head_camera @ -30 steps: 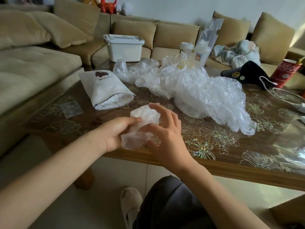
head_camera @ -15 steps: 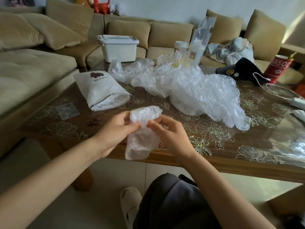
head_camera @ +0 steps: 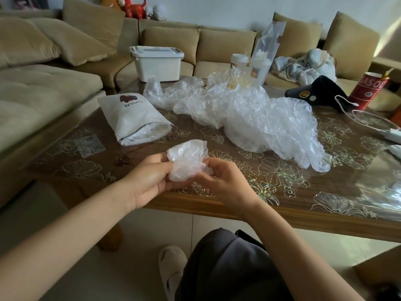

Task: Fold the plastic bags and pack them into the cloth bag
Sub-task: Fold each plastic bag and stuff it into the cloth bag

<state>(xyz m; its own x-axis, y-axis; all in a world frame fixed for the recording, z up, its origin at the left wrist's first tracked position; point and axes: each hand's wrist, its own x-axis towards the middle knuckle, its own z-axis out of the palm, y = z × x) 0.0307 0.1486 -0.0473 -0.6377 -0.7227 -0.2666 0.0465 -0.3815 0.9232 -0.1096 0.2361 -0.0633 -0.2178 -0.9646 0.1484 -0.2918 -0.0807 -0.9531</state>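
A small folded clear plastic bag [head_camera: 187, 160] is held above the table's front edge between both hands. My left hand [head_camera: 149, 179] grips its left side and my right hand [head_camera: 223, 181] pinches its right lower side. Behind it, a heap of crumpled clear plastic bags [head_camera: 249, 118] covers the middle of the table. The white cloth drawstring bag [head_camera: 132, 118] lies on its side at the left, its open mouth turned toward me with plastic showing inside.
The wooden table [head_camera: 303, 216] has a flowered glass top. A white lidded box [head_camera: 156, 61] and bottles [head_camera: 238, 61] stand at the back. A black item [head_camera: 316, 90], red cup [head_camera: 368, 90] and white cable [head_camera: 373, 122] lie at the right. Sofas surround the table.
The plastic bag hung longer between my hands before; it is now bunched into a shorter, more compact bundle. Both hands stayed near the table's front edge.
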